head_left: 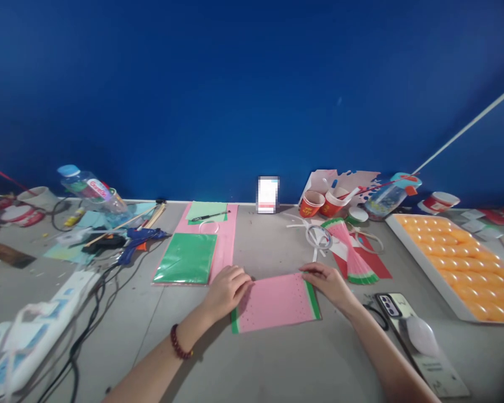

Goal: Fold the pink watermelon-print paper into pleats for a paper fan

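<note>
The left hand has its grip closed on the upper left corner of the sheet, and the right hand pinches the upper right corner, the sheet spread between them on the table. Past the left hand, a green pack overlaps pink paper; past the right lies a fan, with red cups behind.
</note>
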Demonstrator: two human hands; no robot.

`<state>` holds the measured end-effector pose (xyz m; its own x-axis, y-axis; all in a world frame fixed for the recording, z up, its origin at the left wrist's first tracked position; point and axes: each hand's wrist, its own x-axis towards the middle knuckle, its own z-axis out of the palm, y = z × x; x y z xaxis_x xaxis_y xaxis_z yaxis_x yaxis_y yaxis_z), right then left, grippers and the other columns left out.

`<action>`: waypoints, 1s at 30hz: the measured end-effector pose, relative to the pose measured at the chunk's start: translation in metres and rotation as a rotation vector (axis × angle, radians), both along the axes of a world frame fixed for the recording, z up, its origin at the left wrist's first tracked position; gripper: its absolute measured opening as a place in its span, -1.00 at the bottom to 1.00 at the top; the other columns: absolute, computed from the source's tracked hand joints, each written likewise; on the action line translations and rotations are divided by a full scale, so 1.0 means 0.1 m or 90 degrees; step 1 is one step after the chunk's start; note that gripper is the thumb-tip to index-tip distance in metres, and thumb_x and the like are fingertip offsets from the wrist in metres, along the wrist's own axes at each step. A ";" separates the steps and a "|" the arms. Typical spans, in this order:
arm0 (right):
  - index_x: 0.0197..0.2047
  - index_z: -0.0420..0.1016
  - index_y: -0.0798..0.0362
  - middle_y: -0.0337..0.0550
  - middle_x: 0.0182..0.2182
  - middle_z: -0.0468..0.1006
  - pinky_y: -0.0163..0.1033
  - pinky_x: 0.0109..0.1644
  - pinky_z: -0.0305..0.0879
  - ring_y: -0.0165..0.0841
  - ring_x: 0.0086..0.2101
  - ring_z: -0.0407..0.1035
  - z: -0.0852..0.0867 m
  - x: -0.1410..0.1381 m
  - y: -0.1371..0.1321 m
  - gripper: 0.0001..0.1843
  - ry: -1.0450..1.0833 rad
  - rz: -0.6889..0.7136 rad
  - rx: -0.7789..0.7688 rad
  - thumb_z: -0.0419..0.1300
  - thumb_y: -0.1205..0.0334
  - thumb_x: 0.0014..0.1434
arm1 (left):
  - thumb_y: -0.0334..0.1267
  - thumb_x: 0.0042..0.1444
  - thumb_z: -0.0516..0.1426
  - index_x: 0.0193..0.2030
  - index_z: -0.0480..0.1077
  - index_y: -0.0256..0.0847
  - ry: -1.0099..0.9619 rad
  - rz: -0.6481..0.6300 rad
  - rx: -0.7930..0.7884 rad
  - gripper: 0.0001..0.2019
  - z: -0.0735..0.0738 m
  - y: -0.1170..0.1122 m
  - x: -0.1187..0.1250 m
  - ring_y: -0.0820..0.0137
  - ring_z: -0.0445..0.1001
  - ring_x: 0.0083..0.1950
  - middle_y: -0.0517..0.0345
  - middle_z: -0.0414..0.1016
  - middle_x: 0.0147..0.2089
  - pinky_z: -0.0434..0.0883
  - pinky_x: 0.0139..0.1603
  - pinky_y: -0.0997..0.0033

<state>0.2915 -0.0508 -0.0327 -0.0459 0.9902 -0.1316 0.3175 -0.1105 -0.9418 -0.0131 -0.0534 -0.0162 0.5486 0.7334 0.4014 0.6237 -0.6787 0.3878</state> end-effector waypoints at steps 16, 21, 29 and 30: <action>-0.34 0.55 0.10 -0.17 -0.43 0.55 -0.27 -0.30 0.27 -0.35 -0.38 0.38 0.05 0.07 0.04 -0.66 -0.050 0.037 0.031 0.23 -0.04 0.03 | -0.26 0.31 -0.07 -0.32 0.43 -0.20 0.040 0.012 -0.122 -0.71 -0.03 0.04 0.06 0.35 0.42 -0.28 0.14 0.46 -0.35 0.29 -0.20 0.34; -0.37 0.53 0.09 -0.15 -0.39 0.54 -0.28 -0.27 0.27 -0.33 -0.35 0.38 0.07 0.00 0.00 -0.67 -0.041 0.070 0.019 0.23 -0.04 0.02 | -0.08 0.34 -0.19 -0.34 0.45 -0.22 -0.037 -0.006 -0.317 -0.53 0.13 0.05 0.05 0.37 0.43 -0.28 0.10 0.47 -0.35 0.29 -0.19 0.39; -0.35 0.53 0.07 -0.18 -0.41 0.53 -0.28 -0.28 0.25 -0.35 -0.36 0.38 0.13 -0.19 -0.15 -0.74 -0.022 0.113 0.031 0.21 0.04 0.08 | 0.00 0.16 0.08 -0.27 0.51 -0.27 -0.121 -0.097 -0.570 -0.64 0.26 0.06 0.11 0.36 0.45 -0.25 0.07 0.55 -0.26 0.31 -0.26 0.46; -0.36 0.53 0.06 -0.18 -0.41 0.53 -0.28 -0.27 0.26 -0.34 -0.35 0.38 0.14 -0.21 -0.15 -0.76 -0.019 0.113 0.046 0.21 0.05 0.08 | 0.00 0.15 0.10 -0.25 0.51 -0.26 -0.126 -0.115 -0.595 -0.66 0.29 0.06 0.13 0.36 0.46 -0.24 0.07 0.56 -0.25 0.31 -0.25 0.46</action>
